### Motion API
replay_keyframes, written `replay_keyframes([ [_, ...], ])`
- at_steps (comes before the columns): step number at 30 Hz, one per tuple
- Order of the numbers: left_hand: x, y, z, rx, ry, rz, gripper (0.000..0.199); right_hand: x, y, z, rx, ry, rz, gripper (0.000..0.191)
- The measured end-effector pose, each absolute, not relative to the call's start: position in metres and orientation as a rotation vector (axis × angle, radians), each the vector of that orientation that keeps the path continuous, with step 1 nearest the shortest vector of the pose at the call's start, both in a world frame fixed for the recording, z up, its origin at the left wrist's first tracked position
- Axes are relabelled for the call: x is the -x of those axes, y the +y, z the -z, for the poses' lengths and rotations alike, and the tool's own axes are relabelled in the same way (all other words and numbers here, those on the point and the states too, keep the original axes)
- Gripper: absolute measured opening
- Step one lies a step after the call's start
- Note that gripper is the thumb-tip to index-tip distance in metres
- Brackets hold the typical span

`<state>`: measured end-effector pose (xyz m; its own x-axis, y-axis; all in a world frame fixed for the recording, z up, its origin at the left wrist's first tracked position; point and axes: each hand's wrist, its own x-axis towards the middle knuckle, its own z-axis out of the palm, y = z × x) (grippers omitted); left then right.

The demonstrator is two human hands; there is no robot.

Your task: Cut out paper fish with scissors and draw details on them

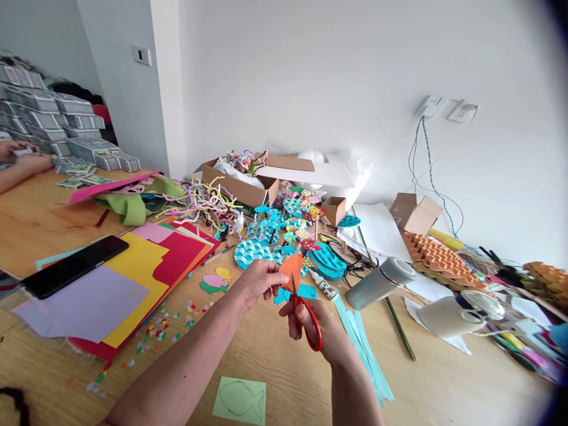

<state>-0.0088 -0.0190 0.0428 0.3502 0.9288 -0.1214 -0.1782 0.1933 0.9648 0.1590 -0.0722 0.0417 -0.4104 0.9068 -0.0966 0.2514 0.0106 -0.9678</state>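
Note:
My left hand (pixel 261 281) pinches a piece of orange paper (pixel 290 269) by its left edge. In my right hand (pixel 317 322) is a pair of red-handled scissors (pixel 316 331), its blades pointing up at the lower part of the orange paper. How far apart the blades are is hard to see. Just beyond my hands lies blue paper (pixel 306 291). Cut paper shapes in pink, yellow and green (pixel 216 281) rest left of my left hand. A green square of paper (pixel 239 401) with a fish outline drawn on it lies nearest me, between my forearms.
Coloured sheets (pixel 102 302) with a black phone (pixel 75 266) on top lie left. Paper scraps (pixel 164 331) are strewn nearby. A grey flask (pixel 379 283), blue strips (pixel 359 343) and a white mug (pixel 459 313) stand or lie right. Another person's hands (pixel 26 160) are far left.

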Motion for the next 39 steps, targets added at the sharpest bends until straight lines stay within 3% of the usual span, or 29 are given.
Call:
replay_keyframes([
  [39,0.0095,-0.0129,-0.038,-0.827,0.811,-1.088,0.028,-0.1583,-0.0721,-0.0382,1.242,-1.646,-1.446,0.062],
])
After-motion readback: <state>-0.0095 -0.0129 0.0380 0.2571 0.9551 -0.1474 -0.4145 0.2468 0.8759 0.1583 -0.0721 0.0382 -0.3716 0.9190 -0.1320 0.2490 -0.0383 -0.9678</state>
